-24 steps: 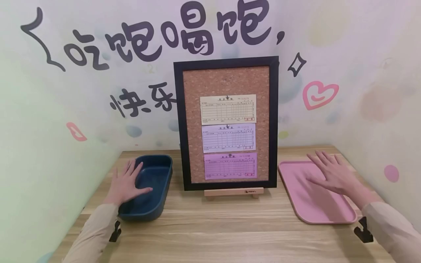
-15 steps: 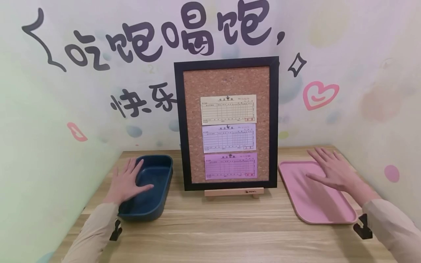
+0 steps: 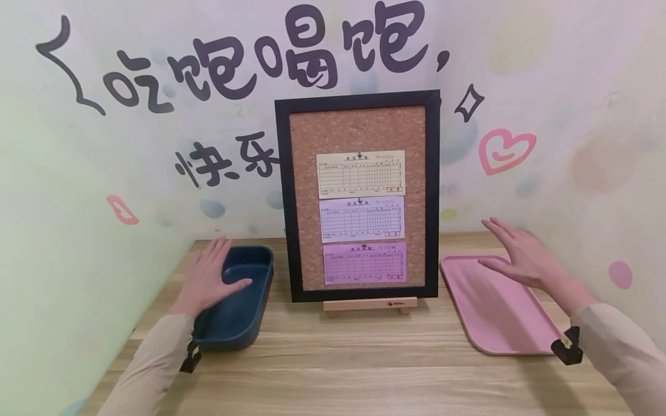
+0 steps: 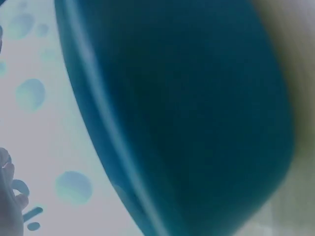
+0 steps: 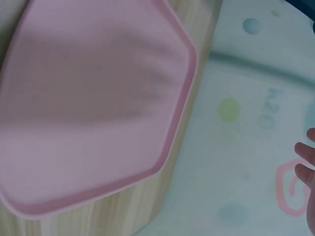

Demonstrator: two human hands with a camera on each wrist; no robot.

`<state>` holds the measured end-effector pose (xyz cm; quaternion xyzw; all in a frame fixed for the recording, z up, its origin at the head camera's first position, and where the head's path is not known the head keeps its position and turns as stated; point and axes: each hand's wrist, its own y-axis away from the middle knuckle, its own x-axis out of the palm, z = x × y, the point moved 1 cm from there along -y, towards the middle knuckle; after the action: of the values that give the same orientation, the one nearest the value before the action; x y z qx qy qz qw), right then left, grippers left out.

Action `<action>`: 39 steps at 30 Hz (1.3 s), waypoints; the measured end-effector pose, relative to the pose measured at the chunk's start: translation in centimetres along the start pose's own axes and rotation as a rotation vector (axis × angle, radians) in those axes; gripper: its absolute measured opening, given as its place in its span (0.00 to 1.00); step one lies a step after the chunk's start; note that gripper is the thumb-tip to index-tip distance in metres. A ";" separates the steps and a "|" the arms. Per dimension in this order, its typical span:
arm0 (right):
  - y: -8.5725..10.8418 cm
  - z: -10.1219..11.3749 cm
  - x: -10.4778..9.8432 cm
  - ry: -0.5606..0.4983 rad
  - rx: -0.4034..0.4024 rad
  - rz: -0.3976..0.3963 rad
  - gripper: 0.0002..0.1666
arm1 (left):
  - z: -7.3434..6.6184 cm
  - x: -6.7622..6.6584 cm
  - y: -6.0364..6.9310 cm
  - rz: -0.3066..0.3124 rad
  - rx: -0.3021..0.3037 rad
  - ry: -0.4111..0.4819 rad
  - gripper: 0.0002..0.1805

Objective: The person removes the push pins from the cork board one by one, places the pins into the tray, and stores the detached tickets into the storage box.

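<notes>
In the head view my left hand [image 3: 208,280] hovers over the left side of a deep blue tray [image 3: 250,306], fingers extended and thumb spread. The same blue tray [image 4: 197,123] fills most of the left wrist view. My right hand [image 3: 531,260] is raised over the far right part of a flat pink tray [image 3: 499,312], its fingers straight and holding nothing. A hand shadow falls on the pink tray [image 5: 98,162] in the right wrist view. Between the hands stands a black-framed cork board [image 3: 359,130] with a yellow receipt [image 3: 361,174], a white receipt [image 3: 362,219] and a purple receipt [image 3: 365,263] pinned on it.
A small wooden easel [image 3: 369,304] supports the board on the wood-grain table [image 3: 364,364]. Behind it rises a wall [image 3: 234,121] painted with large black characters and coloured spots. Each wrist carries a black camera mount.
My left hand has shifted slightly right and up over the blue tray. My right hand has risen and turned a little. The board and trays have stayed in place.
</notes>
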<state>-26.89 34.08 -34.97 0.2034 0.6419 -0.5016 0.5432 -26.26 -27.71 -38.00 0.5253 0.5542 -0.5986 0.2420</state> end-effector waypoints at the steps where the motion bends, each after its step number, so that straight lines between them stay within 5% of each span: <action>1: -0.2 0.2 -0.2 -0.010 0.018 0.008 0.48 | -0.3 -0.1 -0.1 -0.009 0.009 0.005 0.55; 11: -2.4 2.3 -2.1 -0.108 0.046 -0.032 0.52 | -3.1 -1.5 -2.1 -0.141 0.127 0.029 0.54; 17: -3.4 3.5 -2.8 -0.138 0.049 -0.057 0.52 | -4.5 -2.3 -3.1 -0.169 0.155 0.045 0.54; 39: -9.3 8.9 -4.0 -0.309 -0.109 -0.291 0.46 | -11.3 -4.0 -8.3 -0.401 0.305 0.121 0.41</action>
<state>-28.72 23.70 -26.61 -0.0002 0.5996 -0.5646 0.5673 -28.06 -16.31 -29.14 0.4702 0.5641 -0.6788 0.0027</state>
